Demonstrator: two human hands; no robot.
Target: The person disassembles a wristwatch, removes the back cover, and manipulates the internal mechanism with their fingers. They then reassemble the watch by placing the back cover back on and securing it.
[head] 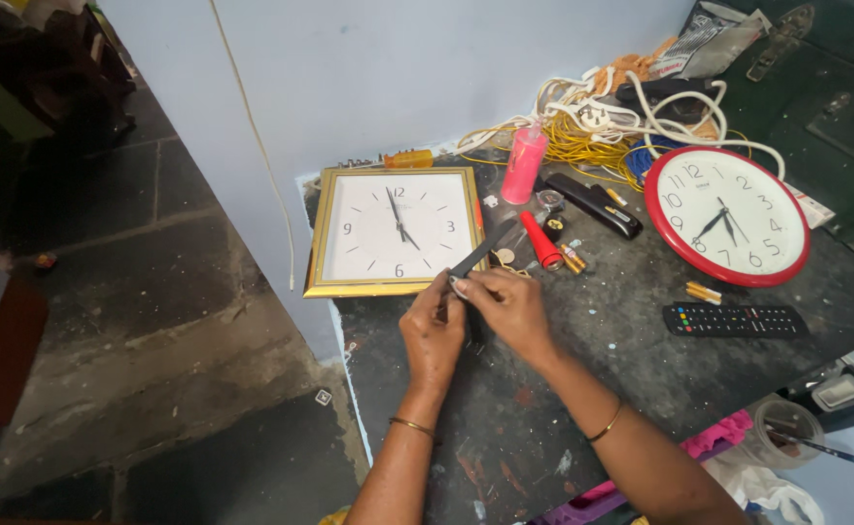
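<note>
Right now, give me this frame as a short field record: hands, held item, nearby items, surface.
left hand: grips lower end of a slim dark strip
right hand: pinches the same strip
held item: dark strip, tilted up toward the square clock
nearest: square gold-framed clock, lying flat
others: round red-rimmed clock; black remote; red torch; pink bottle; yellow and white cables
surface: dark worn worktop

Small repair workbench, likely clock or electronics fixing corner in home; dark scuffed worktop point(582, 389) against pale blue wall; square gold-framed clock point(395, 231), round red clock point(726, 216), remote control point(735, 320), loose batteries point(704, 292), tangled wires point(602, 131), orange-handled screwdriver point(407, 158).
</note>
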